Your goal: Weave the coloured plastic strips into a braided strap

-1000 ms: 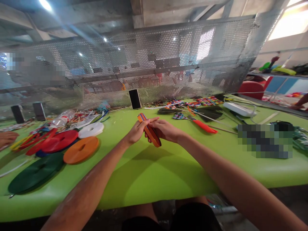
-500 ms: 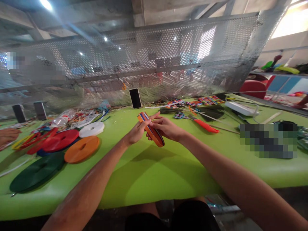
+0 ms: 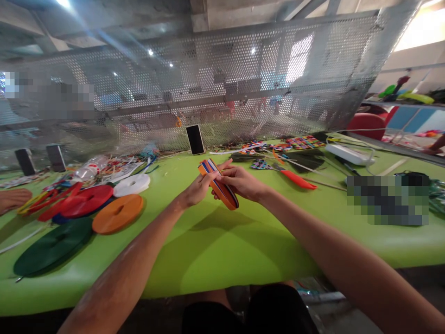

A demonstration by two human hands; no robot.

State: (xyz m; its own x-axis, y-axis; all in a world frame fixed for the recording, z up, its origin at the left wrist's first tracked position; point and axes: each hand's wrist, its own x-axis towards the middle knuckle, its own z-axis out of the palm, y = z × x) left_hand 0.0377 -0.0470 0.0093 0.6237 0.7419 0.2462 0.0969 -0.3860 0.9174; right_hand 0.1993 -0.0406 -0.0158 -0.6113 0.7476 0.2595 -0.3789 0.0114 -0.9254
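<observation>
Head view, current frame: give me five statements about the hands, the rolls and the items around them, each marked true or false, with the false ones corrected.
1. The left hand and the right hand both hold the bundle of striped strips. True.
2. The red roll is nearer the person than the dark green roll. False: the dark green roll is nearer, the red roll beyond it.
3. A dark-screened phone stands in front of the perforated panel. True.
4. The red-handled tool lies to the left of both hands. False: the red-handled tool lies to their right.
5. Another person's hand shows at the left edge of the view. True.
</observation>
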